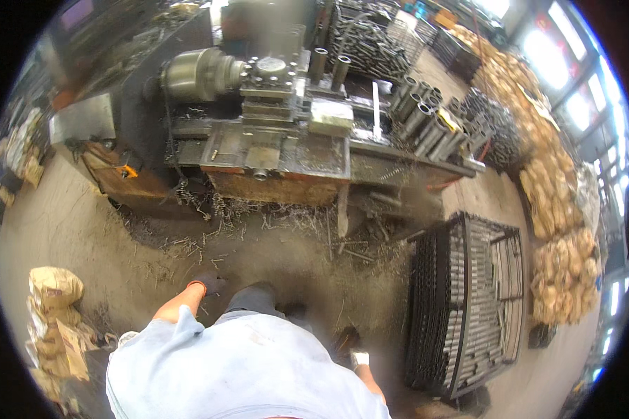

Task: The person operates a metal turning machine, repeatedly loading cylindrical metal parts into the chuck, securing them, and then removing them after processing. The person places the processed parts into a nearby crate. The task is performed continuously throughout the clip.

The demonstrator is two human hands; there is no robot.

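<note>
My left hand (213, 284), in a dark glove with an orange cuff, hangs beside my leg over the floor. Low on my right side is my right hand (348, 339), dark-gloved with a white cuff; its fingers are blurred. Neither hand shows clearly enough to tell its grip. A metal lathe (278, 186) stands before me, beyond reach of both hands as they hang. Its chuck (191, 76) looks blurred on the left, next to the square tool post (271, 68). Several steel tubes (422, 118) stand upright on the right end, and two more tubes (340, 70) stand behind the carriage.
Curly metal shavings (209, 238) litter the floor under the lathe. To my right stands a black wire-mesh crate (464, 309) filled with tubes. Stacked brown sacks (550, 183) line the far right, and paper bags (57, 314) sit at lower left.
</note>
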